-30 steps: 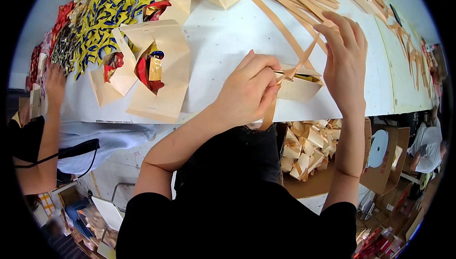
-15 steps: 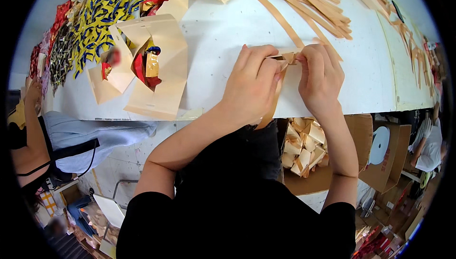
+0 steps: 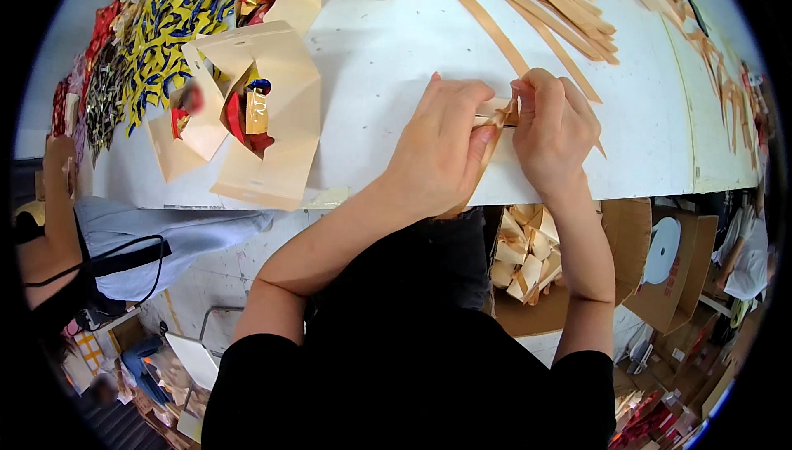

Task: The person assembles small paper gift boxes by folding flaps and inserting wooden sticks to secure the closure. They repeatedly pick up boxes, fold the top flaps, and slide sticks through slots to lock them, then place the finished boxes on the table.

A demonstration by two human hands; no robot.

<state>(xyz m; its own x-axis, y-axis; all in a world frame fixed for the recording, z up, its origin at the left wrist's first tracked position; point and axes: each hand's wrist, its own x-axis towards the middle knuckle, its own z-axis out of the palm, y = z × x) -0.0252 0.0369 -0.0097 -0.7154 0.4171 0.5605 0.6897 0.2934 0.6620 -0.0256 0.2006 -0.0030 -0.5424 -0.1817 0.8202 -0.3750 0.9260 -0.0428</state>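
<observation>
Over the white table, my left hand [image 3: 439, 146] is closed around a small cream cardboard box [image 3: 492, 108], its thumb pressing near a tan ribbon [image 3: 485, 157] that crosses the box. One end of that ribbon hangs toward the table's near edge. At the box's right side, my right hand [image 3: 557, 130] pinches the ribbon between thumb and forefinger, close to a gathered fold or knot. Most of the box is covered by my fingers, so its full shape cannot be made out.
Left stand open cream boxes [image 3: 285, 112] with wrapped sweets, beside a heap of yellow-and-blue packets [image 3: 186, 37]. Tan ribbons [image 3: 544, 4] lie beyond my hands. Below the table edge, a cardboard carton [image 3: 536, 314] holds finished-looking boxes [image 3: 526, 256]. Another person's arm [image 3: 58, 194] is far left.
My right hand has risen slightly and turned, drawing the pinched ribbon up at the box. My left hand keeps its hold, with the thumb now lower beside the ribbon.
</observation>
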